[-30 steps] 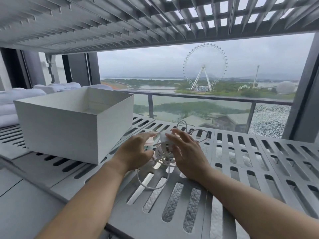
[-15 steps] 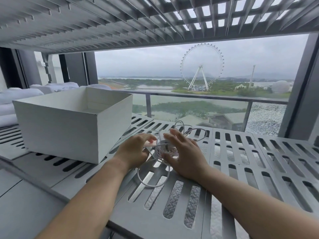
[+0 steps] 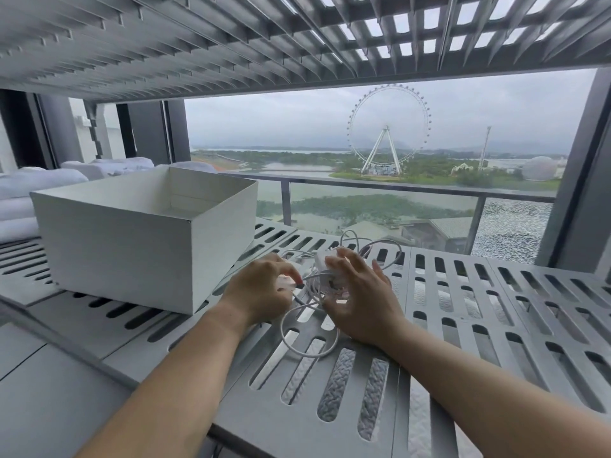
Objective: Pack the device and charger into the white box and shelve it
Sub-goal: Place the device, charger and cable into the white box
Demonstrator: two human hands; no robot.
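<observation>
Charger [image 3: 325,259] and looped cable [image 3: 315,279] lie on the shelf [image 3: 496,269], just beside the white box [image 3: 125,246]. Your left hand [image 3: 261,292] pinches the cable end; your right hand [image 3: 360,302], fingers spread, rests on the charger. You seem to be gathering; next, bunch the loops and lift.

We're high up in a tower-block room, hotel or flat, can't tell which: a grey slotted shelf [image 3: 463,309] at a big window, a glass balcony rail [image 3: 380,190] behind it, a Ferris wheel [image 3: 388,127] far beyond, rolled white towels [image 3: 39,183] to its left.
</observation>
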